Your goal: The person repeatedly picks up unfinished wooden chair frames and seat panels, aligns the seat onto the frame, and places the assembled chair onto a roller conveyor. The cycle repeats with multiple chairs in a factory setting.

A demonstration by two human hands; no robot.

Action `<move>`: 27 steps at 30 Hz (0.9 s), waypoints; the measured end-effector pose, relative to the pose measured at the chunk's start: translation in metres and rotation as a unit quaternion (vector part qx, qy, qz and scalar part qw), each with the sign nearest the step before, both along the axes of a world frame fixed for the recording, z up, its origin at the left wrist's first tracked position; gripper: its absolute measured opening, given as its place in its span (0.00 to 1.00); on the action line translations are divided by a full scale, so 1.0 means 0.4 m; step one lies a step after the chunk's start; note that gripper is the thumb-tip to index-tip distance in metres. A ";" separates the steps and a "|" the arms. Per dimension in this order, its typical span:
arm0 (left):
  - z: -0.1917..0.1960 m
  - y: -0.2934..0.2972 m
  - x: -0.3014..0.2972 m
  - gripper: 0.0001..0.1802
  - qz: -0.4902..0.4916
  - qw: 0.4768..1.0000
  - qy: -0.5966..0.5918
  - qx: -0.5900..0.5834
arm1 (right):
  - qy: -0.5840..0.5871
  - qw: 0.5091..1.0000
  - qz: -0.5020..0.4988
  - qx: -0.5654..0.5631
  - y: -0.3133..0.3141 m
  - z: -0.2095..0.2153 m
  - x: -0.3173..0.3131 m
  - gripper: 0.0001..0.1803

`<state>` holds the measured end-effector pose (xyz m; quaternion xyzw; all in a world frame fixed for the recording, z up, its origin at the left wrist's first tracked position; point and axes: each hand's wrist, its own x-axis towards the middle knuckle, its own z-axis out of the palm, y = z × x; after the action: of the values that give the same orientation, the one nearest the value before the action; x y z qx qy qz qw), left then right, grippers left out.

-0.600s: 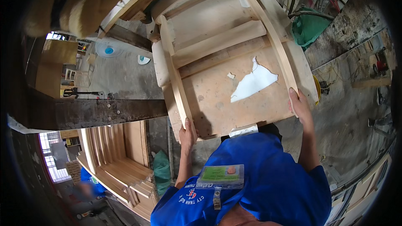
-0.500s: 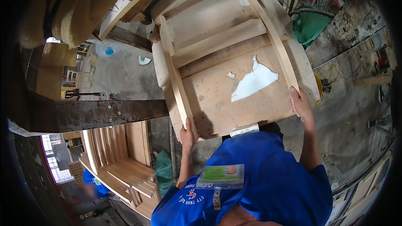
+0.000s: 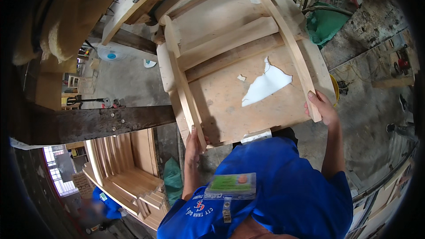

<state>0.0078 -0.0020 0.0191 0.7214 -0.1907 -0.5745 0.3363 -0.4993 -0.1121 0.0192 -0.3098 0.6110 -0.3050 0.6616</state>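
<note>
A pale wooden chair frame [image 3: 228,44] lies over a plywood board [image 3: 226,115]. Two curved legs run from its far end toward me, joined by crossrails. Around the near end of the left leg, my left hand [image 3: 193,147] is closed, thumb on top. My right hand [image 3: 324,107] grips the right leg close to its near end, the tip sticking out past the fingers. Between the legs, a torn white sheet patch [image 3: 269,85] shows on the board, with a smaller scrap [image 3: 241,78] beside it.
A dark metal beam [image 3: 102,121] reaches the board from the left. Below it stand stacked wooden parts [image 3: 124,168], with a blue-clad person [image 3: 106,203] behind. Green bags [image 3: 325,24] hang at the far right. Foam-like tan pieces [image 3: 79,13] are at upper left.
The chair frame has shifted slightly, its near leg ends now closer to me and more spread. My left hand has moved a little down and left, my right hand slightly right.
</note>
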 end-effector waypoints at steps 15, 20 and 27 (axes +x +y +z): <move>0.001 -0.018 -0.017 0.42 0.097 0.985 0.145 -0.016 | -0.156 0.983 -0.091 0.013 0.024 -0.045 0.014 0.26; 0.023 -0.022 -0.024 0.41 0.094 0.989 0.114 -0.003 | -0.134 0.986 -0.102 0.014 0.026 -0.039 0.022 0.27; 0.022 -0.020 -0.023 0.41 0.084 0.991 0.106 0.000 | -0.135 0.986 -0.099 0.024 0.021 -0.023 0.022 0.26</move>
<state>-0.0013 -0.0102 0.0278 0.6696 -0.0924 -0.6175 0.4022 -0.4903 -0.1038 0.0099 -0.1878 0.5511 -0.3929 0.7118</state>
